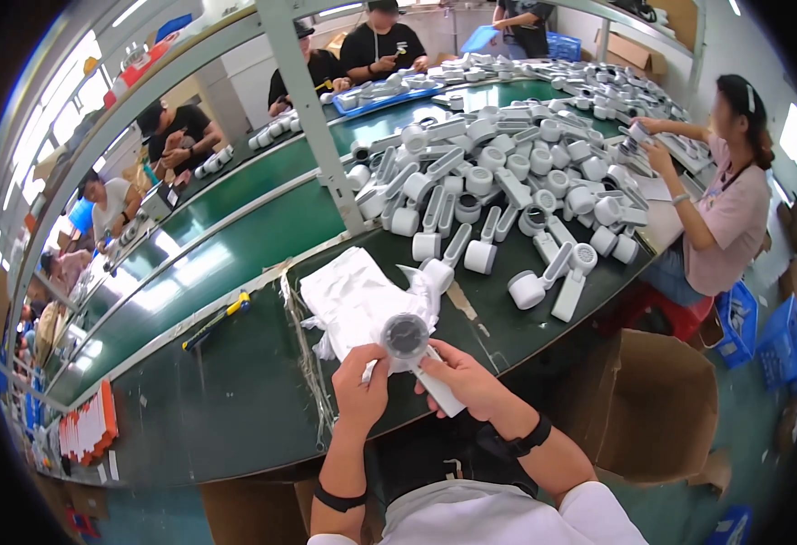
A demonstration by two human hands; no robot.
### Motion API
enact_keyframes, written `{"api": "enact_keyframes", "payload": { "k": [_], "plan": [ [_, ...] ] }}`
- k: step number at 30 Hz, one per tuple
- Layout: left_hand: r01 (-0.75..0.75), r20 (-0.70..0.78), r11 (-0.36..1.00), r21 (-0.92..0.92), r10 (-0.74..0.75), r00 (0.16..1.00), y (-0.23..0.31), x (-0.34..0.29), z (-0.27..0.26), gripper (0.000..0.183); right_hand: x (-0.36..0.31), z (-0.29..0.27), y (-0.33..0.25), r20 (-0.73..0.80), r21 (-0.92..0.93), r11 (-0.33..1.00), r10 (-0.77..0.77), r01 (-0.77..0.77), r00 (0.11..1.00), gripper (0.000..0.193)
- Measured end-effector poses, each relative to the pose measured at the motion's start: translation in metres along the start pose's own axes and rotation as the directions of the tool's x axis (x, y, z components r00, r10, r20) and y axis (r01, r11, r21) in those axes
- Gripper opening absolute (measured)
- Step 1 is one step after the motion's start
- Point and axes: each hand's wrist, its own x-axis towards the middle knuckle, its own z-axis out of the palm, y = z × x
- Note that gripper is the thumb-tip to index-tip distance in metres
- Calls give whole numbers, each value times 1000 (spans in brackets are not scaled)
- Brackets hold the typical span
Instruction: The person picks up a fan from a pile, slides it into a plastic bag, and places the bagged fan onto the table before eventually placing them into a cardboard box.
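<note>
Head view, hands: The right hand (460, 377) was closed around the handle of a white handheld device (407, 335); the fingers of the left hand (362, 381) were bent in at the left edge of its round grey head, though whether they pinched it or only steadied it could not be told.
Device in hand: It was held tilted, head away from the wearer and handle toward the lower right, above the near edge of a dark green bench (208, 409).
Slip risk: If the right hand loosened, the device could probably have dropped past the bench edge, since the left fingers seemed to give only light support.
White bags: A crumpled stack of thin white bags (348, 295) lay just beyond the device; a knock could have slid or creased them.
Pile: Many similar white devices (498, 163) were heaped beyond and to the right; a bump might have sent loose ones rolling.
Left side: Loose pale strings (312, 386) lay near the left hand and could have snagged; farther left lay a yellow-and-black tool (217, 321).
In the way: A metal post (312, 118) rose beyond the bags, and an open cardboard box (653, 409) stood to the right.
Neighbour: A co-worker in pink (726, 182) sat at the right, handling another device.
</note>
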Motion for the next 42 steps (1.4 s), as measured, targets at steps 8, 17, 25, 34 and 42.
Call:
{"api": "enact_keyframes", "payload": {
  "k": [8, 17, 25, 34, 42],
  "plan": [
    [-51, 336, 980, -193, 115, 935, 35, -10, -2, 13, 0, 0, -1, -115, 168, 981, -81, 100, 990, 48],
    [-61, 461, 982, -179, 139, 877, 55, -8, -10, 14, 9, 5, 13, -132, 24, 940, -335, 341, 933, 70],
    [394, 125, 825, -405, -377, 918, 42, -16, -12, 25, -3, 16, -1, -149, -40, 976, -216, 213, 965, 40],
    [630, 418, 95, -771, -671, 613, 33, -21, 19, 40, 22, 36, 23, -263, -345, 772, -626, 534, 734, 26],
    [563, 264, 244, -790, -693, 671, 22, -16, -9, 38, 18, 24, 24, -25, -796, 323, -863, 512, 505, 13]
  ]
}}
